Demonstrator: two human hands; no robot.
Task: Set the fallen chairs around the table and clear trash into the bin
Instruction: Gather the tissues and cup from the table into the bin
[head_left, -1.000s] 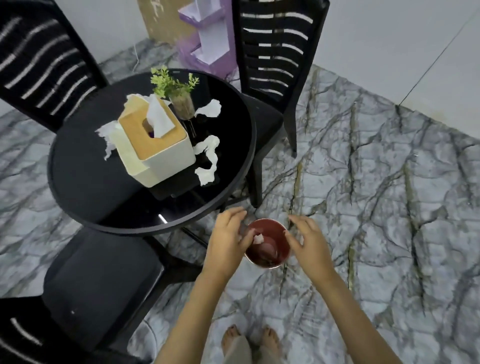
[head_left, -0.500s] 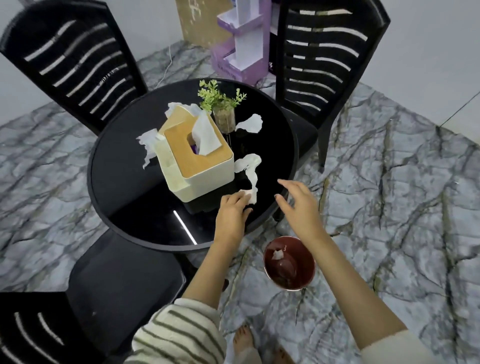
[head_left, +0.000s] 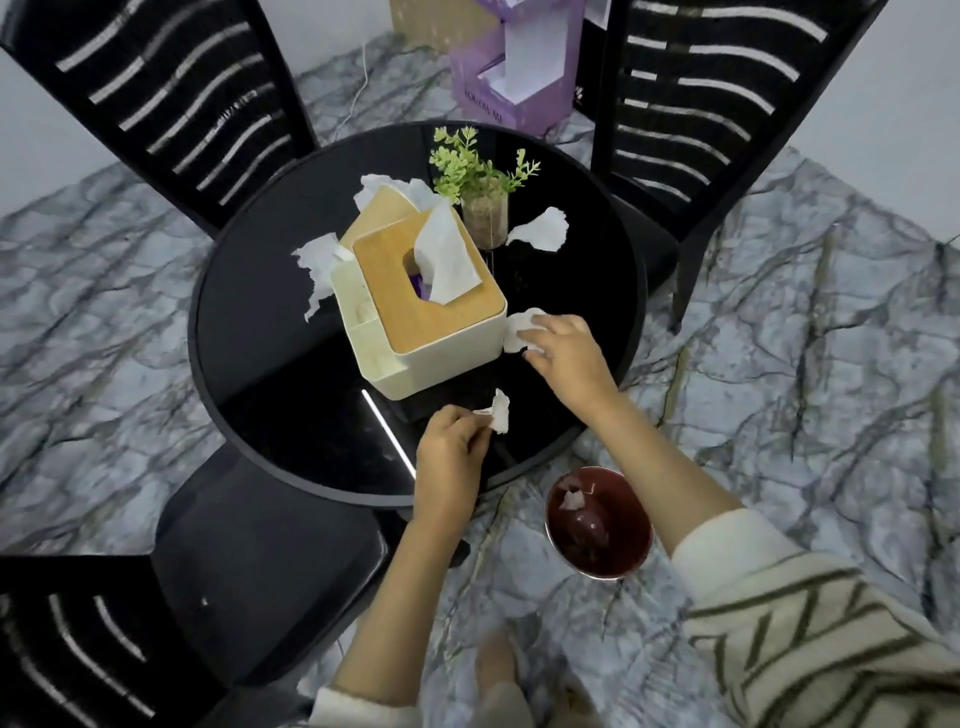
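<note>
Both hands gather torn tissue scraps off the round black table (head_left: 249, 332).

The left hand (head_left: 449, 457) pinches a small tissue scrap (head_left: 500, 413) between closed fingers, lifted just above the table's near edge — the right hand (head_left: 566, 353) has its fingers closed on a second scrap (head_left: 522, 327), touching the cream tissue box (head_left: 415, 312), from whose wooden lid a sheet sticks up. More scraps lie beyond both hands. Below the right wrist, on the marble floor, the red bin (head_left: 597, 525) holds one white scrap — and something dark I cannot identify.
</note>
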